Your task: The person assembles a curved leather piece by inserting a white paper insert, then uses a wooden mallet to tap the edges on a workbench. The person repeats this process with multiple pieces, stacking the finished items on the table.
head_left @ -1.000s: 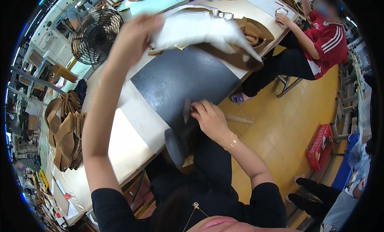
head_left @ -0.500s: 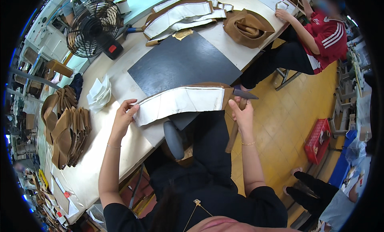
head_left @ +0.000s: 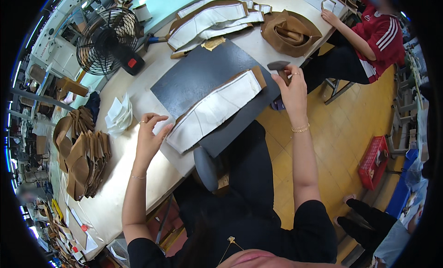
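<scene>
A curved brown piece with a white backing lies slantwise across the dark grey mat on the table. Beside its left end is my left hand, thumb and fingers apart, with nothing gripped; whether the thumb touches the edge is unclear. My right hand is closed around a hammer, raised past the right end of the piece. The hammer's dark head points left, and most of its wooden handle is hidden by my fingers.
Similar white-backed pieces and a rolled brown piece lie beyond the mat. A fan, white sheets and stacked brown pieces are leftward. Another person sits right. A red basket stands on the floor.
The white-backed piece has gone from between my hands down onto the mat, now tilted. My left hand has let go. My right hand has lifted the hammer up and away from me.
</scene>
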Tool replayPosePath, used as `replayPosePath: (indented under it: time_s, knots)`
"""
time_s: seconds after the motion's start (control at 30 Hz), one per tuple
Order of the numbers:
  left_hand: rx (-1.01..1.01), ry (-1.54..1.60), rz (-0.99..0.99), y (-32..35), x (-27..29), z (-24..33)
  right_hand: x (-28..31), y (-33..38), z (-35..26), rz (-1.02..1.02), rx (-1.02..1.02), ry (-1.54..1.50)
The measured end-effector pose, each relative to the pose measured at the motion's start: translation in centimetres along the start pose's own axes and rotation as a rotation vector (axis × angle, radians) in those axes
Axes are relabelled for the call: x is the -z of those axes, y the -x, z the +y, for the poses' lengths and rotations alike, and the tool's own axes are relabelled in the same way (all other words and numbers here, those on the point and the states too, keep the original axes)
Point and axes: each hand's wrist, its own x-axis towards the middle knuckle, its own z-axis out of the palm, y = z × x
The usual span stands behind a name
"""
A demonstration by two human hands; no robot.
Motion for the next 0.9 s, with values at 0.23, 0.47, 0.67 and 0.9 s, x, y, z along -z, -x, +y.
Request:
replayPosePath:
  time_s: [0.23,0.47,0.67,0.9]
  knots:
    - [-0.278,0.084,-0.2,-10.0,-5.3,8.4,0.6,0.1,-1.9,-0.089,0.18,-0.109]
    - [-0.153,0.14,-0.446,-16.9,-13.9,10.9,-1.0,-1.2,-0.9,-0.338,0.234,0.269]
    - [-0.139,0.175,-0.405,-16.8,-14.9,10.5,-1.2,-1.9,-0.4,-0.445,0.191,0.305]
    - [-0.501,-0.001,-0.121,-14.4,-16.1,10.2,-1.1,-2.0,-1.9,-0.237,0.271,0.17]
